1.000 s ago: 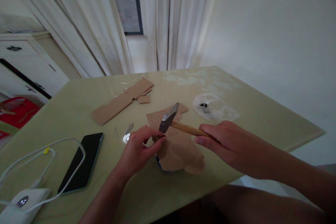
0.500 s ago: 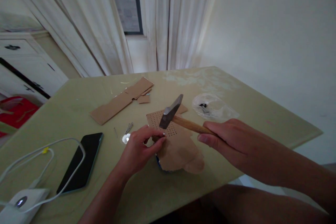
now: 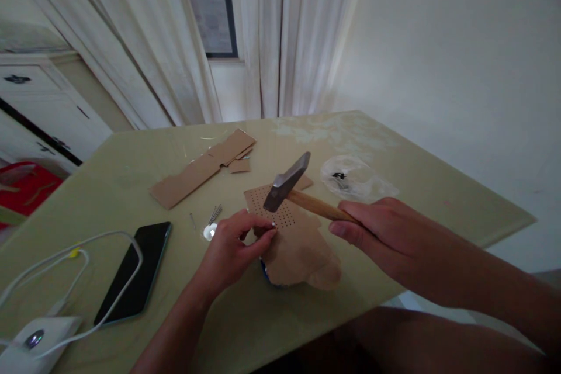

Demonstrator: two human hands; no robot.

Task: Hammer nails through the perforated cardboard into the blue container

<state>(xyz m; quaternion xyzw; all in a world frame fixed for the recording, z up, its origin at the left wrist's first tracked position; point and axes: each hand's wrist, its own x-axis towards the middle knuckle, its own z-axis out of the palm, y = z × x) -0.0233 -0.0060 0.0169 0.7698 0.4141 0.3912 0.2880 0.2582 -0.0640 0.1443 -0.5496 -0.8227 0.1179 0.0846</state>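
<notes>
Wooden-handled hammer [image 3: 303, 199] was snug in their right hand [image 3: 388, 231], left hand [image 3: 236, 243] pinched some tiny thing [image 3: 274, 225] over holey cardboard [image 3: 300, 251].

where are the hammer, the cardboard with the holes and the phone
Hammer [image 3: 308, 202]: head view, on its wooden handle.
Cardboard with the holes [image 3: 300, 248]: head view, on its plain brown surface.
Phone [image 3: 127, 270]: head view, on its dark screen.

Hammer [image 3: 302, 196], grey metal head tilted above brown cardboard [image 3: 295, 254], wooden handle, cardboard irregular in outline, rows of small dark holes toward far end, small pale-tipped piece [image 3: 274, 224] at left side, mostly hidden
</notes>
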